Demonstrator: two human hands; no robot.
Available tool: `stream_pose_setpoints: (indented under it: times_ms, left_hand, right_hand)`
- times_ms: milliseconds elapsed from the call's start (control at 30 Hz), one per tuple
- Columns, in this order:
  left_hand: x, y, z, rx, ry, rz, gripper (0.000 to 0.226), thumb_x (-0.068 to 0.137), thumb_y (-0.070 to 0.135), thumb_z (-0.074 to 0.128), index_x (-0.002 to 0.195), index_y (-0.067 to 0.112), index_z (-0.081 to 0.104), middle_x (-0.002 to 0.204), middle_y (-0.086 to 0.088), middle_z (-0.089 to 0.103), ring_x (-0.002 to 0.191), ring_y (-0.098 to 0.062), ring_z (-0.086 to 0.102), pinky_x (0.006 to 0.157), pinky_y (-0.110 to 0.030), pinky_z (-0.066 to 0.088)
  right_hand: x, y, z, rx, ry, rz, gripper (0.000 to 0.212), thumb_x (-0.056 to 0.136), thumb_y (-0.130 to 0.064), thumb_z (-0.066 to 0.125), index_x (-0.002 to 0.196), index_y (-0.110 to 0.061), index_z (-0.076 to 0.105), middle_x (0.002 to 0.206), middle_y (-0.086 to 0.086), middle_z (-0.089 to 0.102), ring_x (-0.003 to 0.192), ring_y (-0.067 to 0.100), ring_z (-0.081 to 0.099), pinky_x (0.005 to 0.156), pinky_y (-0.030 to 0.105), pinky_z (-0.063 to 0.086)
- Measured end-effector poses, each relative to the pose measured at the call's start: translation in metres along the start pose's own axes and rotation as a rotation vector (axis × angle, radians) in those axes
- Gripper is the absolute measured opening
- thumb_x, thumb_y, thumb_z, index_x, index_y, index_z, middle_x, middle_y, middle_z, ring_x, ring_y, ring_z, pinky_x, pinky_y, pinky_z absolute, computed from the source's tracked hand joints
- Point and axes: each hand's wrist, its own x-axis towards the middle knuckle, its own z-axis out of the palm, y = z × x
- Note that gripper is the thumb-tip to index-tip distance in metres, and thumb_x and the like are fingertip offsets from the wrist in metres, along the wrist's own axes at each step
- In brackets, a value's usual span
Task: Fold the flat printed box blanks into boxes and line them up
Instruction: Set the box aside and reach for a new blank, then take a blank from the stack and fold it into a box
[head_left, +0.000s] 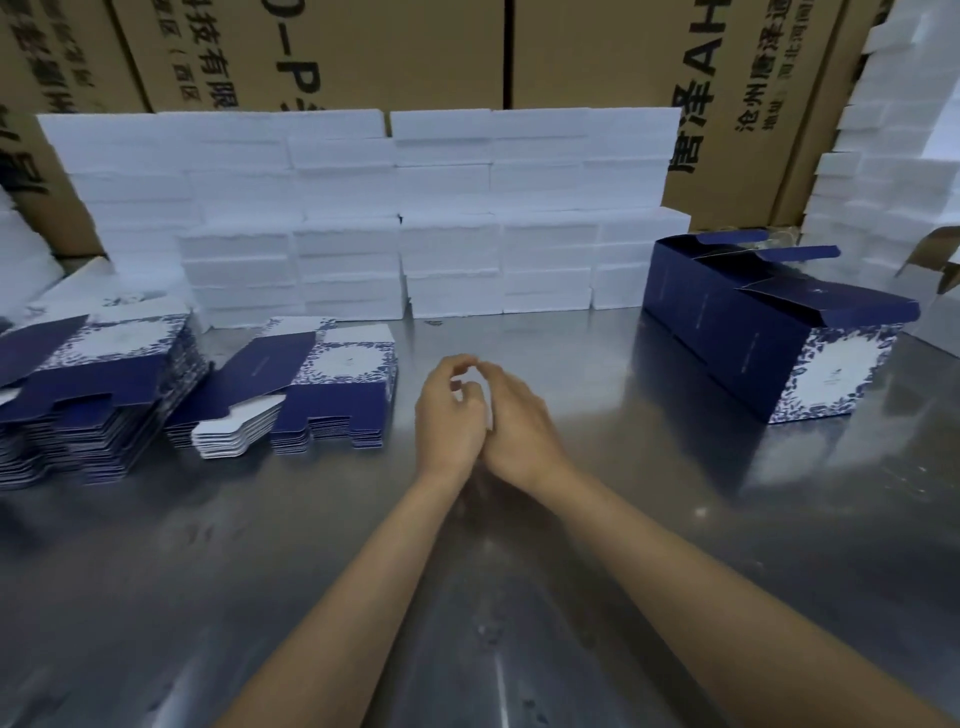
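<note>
Far left on my metal surface (649, 545): tall stack of flat blanks (88, 395), navy with white floral panels, edges fanned out. Just right of it a lower second stack (306, 395), a few white-backed blanks sticking out at its front. Behind both, a wall of white foam blocks (395, 218) runs across the back of the surface, brown cartons (395, 52) with black print behind that.

Centre: my left hand (449, 415) and right hand (519, 421) are pressed together at the heels, above the bare surface, well apart from either stack. Left grip: fingers curled, tips near the right hand's fingertips. Right grip: fingers loosely curled too. I can't tell whether anything small is pinched between them; no blank is in either hand.

Right: row of folded boxes (769, 332), navy sides, standing touching each other in a line running back toward the foam, top flaps up and open. Nearest one shows its white floral end panel. More foam (893, 156) piled at far right.
</note>
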Motion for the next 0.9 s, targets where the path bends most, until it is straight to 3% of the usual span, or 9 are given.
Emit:
stream_pose_setpoints:
  times_ms: [133, 267, 367, 533, 733, 900]
  left_hand:
    - [0.022, -0.013, -0.046, 0.073, 0.166, 0.074, 0.037, 0.088, -0.007, 0.048, 0.113, 0.012, 0.067, 0.117, -0.004, 0.067, 0.109, -0.023, 0.06, 0.093, -0.027, 0.045]
    - [0.031, -0.028, -0.078, 0.161, 0.331, 0.132, 0.034, 0.086, -0.005, 0.048, 0.109, 0.011, 0.068, 0.111, 0.001, 0.064, 0.109, -0.023, 0.057, 0.092, -0.035, 0.046]
    - [0.036, -0.033, -0.09, 0.235, 0.352, 0.192, 0.034, 0.086, -0.004, 0.048, 0.109, 0.013, 0.066, 0.105, 0.01, 0.057, 0.111, -0.02, 0.052, 0.086, -0.023, 0.038]
    - [0.043, -0.033, -0.103, 0.258, 0.415, 0.185, 0.034, 0.086, -0.005, 0.048, 0.109, 0.012, 0.066, 0.106, 0.008, 0.059, 0.106, -0.022, 0.051, 0.083, -0.022, 0.034]
    - [0.045, -0.031, -0.112, 0.238, 0.457, 0.127, 0.034, 0.087, -0.004, 0.048, 0.111, 0.01, 0.067, 0.113, -0.003, 0.065, 0.111, -0.025, 0.053, 0.091, -0.034, 0.043]
    - [0.041, -0.028, -0.115, 0.249, 0.462, 0.139, 0.034, 0.088, -0.003, 0.048, 0.111, 0.011, 0.067, 0.108, 0.003, 0.063, 0.106, -0.021, 0.052, 0.092, -0.038, 0.043]
  right_hand:
    - [0.015, -0.028, 0.041, 0.154, -0.122, 0.134, 0.072, 0.092, -0.028, 0.061, 0.155, -0.013, 0.029, 0.149, 0.017, 0.05, 0.137, 0.036, 0.047, 0.109, 0.042, 0.04]
    - [0.031, -0.049, 0.07, 0.215, -0.131, 0.165, 0.081, 0.072, -0.048, 0.057, 0.145, -0.017, 0.041, 0.138, 0.015, 0.06, 0.126, 0.038, 0.056, 0.092, 0.038, 0.043]
    - [0.045, -0.054, 0.085, 0.21, -0.101, 0.192, 0.065, 0.079, -0.042, 0.068, 0.137, -0.021, 0.047, 0.131, 0.01, 0.065, 0.122, 0.037, 0.057, 0.083, 0.034, 0.036]
    - [0.062, -0.057, 0.09, 0.25, -0.016, 0.253, 0.048, 0.082, -0.042, 0.07, 0.125, -0.027, 0.057, 0.129, 0.0, 0.069, 0.121, 0.029, 0.06, 0.096, 0.035, 0.047]
    - [0.065, -0.061, 0.092, 0.114, -0.072, 0.227, 0.066, 0.072, -0.057, 0.078, 0.126, -0.029, 0.052, 0.121, -0.002, 0.07, 0.116, 0.027, 0.06, 0.098, 0.04, 0.045]
    - [0.064, -0.067, 0.089, 0.139, 0.06, 0.275, 0.029, 0.077, -0.036, 0.072, 0.098, -0.024, 0.055, 0.102, 0.001, 0.069, 0.097, 0.03, 0.062, 0.072, 0.032, 0.047]
